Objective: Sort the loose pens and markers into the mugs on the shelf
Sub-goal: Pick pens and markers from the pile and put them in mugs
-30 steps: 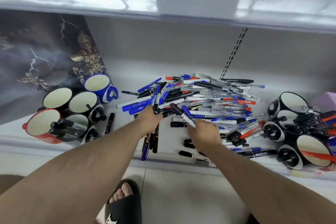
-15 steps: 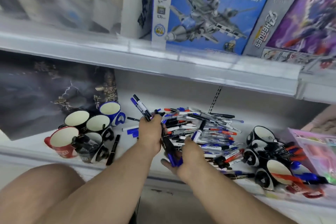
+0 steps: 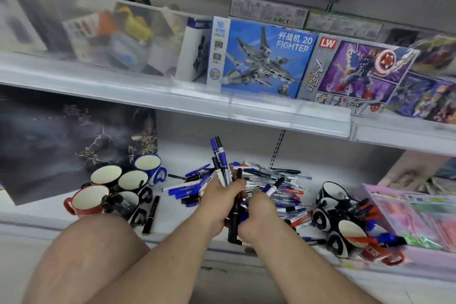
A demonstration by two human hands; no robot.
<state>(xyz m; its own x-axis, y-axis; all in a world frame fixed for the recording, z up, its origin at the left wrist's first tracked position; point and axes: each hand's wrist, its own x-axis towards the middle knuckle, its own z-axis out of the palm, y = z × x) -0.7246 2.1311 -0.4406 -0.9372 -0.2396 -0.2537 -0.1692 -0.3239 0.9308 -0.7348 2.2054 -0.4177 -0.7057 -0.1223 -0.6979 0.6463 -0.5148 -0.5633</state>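
A heap of loose pens and markers (image 3: 278, 185) lies in the middle of the lower shelf (image 3: 172, 227). My left hand (image 3: 219, 195) grips a bundle of markers (image 3: 220, 163) that stick up above the fist. My right hand (image 3: 259, 212) is right beside it and holds a blue-capped marker (image 3: 271, 189) and dark markers (image 3: 234, 224) hanging below. On the left stand a red mug (image 3: 86, 201), several black mugs (image 3: 116, 180) and a blue mug (image 3: 149, 168). Black-and-white mugs (image 3: 340, 217) with pens in them stand at the right.
A single black marker (image 3: 150, 215) lies by the left mugs. A dark poster (image 3: 61, 145) leans at the back left. The upper shelf (image 3: 222, 103) with toy boxes (image 3: 261, 57) overhangs the pens. A pink package (image 3: 414, 217) sits far right. My knee (image 3: 93, 254) is low left.
Both hands lifted off the pile with markers and came together in front of it. The view tilted up, bringing the upper shelf and toy boxes into sight.
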